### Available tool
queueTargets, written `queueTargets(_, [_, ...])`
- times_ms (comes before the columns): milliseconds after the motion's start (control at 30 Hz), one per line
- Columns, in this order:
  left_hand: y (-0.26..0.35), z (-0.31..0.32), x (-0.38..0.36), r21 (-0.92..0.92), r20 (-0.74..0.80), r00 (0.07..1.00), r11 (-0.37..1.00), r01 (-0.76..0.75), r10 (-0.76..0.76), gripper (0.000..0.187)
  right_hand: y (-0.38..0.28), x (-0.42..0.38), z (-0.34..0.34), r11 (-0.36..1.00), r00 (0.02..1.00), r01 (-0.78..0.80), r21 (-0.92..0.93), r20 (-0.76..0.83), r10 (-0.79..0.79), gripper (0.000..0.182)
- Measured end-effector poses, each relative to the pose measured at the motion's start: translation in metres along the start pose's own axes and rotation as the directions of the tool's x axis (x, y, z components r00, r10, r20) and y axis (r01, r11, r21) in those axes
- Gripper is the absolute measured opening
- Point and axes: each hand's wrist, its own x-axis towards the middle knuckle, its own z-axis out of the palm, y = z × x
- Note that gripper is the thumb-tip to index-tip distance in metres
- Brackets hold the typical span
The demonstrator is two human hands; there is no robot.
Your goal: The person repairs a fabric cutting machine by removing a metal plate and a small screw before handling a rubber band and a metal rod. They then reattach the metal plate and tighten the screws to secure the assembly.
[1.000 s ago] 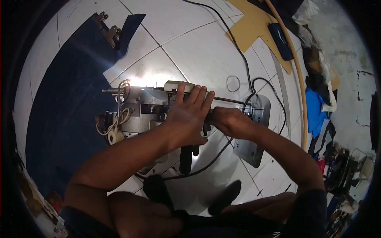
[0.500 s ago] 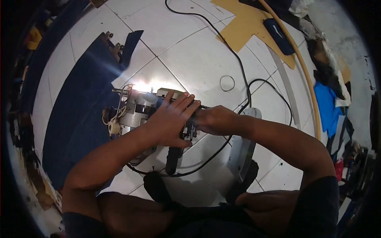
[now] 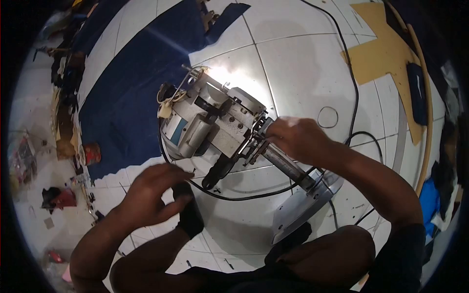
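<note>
A grey metal machine [image 3: 229, 129] with a motor, a black handle [image 3: 218, 171] and a round shaft [image 3: 283, 163] lies on the white tiled floor, a bright light glowing at its far side. My right hand [image 3: 300, 139] is closed at the machine's right end; what its fingers pinch is hidden. To the lower left of the machine, my left hand [image 3: 159, 190] hovers apart from it, thumb and fingers spread, with nothing in it. A black cable [image 3: 234, 198] curves round the near side of the machine.
Dark blue cloth [image 3: 127, 97] spreads at the left. A grey metal base plate [image 3: 305, 210] stands near my knees. Yellow-brown card [image 3: 381, 53], a blue pouch [image 3: 416, 93] and a wooden strip [image 3: 425, 146] are at the right. A thin ring [image 3: 328, 117] lies on the tiles.
My left hand has let go of the machine and moved down and left, its fingers spread. The camera view has shifted, and more of the machine shows. My right hand stays at its right end.
</note>
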Motion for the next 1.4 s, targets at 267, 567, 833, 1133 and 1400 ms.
queueTargets(267, [0.039, 0.029, -0.018, -0.051, 0.223, 0.964, 0.986, 0.157, -0.142, 0.039, 0.004, -0.015, -0.037, 0.977, 0.984, 0.086, -0.196, 0.172, -0.052, 0.011])
queueTargets(567, [0.074, 0.008, -0.11, -0.367, -0.314, 0.936, 0.929, 0.035, -0.159, 0.051, -0.04, -0.001, 0.006, 0.991, 0.981, -0.043, -0.125, 0.181, 0.065, 0.021])
queueTargets(833, [0.077, 0.047, -0.172, -0.359, -0.687, 0.726, 0.85, -0.386, 0.039, 0.051, -0.041, 0.0, 0.032, 0.955, 0.99, 0.095, -0.283, 0.125, -0.062, 0.024])
queueTargets(1133, [0.067, 0.077, -0.141, -0.3, -0.651, 0.738, 0.832, -0.466, 0.179, 0.052, -0.048, -0.004, 0.038, 0.846, 0.976, 0.217, -0.488, 0.132, -0.175, 0.02])
queueTargets(1400, [0.062, 0.083, -0.137, -0.294, -0.625, 0.755, 0.835, -0.464, 0.2, 0.053, -0.05, -0.008, 0.045, 0.828, 0.984, 0.177, -0.531, 0.094, -0.15, 0.02])
